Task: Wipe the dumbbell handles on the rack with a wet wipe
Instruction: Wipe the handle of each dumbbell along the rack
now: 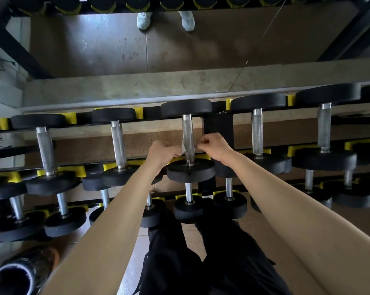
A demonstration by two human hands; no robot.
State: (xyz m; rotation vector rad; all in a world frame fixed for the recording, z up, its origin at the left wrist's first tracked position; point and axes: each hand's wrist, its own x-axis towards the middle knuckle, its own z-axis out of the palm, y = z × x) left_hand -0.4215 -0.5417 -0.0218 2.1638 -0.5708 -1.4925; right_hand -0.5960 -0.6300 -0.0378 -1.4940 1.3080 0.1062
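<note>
Two hands hold a wet wipe around the lower end of the middle handle on the rack's top row: left hand and right hand each pinch one end. The wipe seems soft and light; the knurled handle should grip it well.

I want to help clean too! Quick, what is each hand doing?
Left hand: closed, pinching the small white wet wipe against the knurled silver dumbbell handle.
Right hand: closed beside that handle; what it holds cannot be told.

Gym weights area, tiered rack with yellow cradles, rows of black dumbbells
</note>
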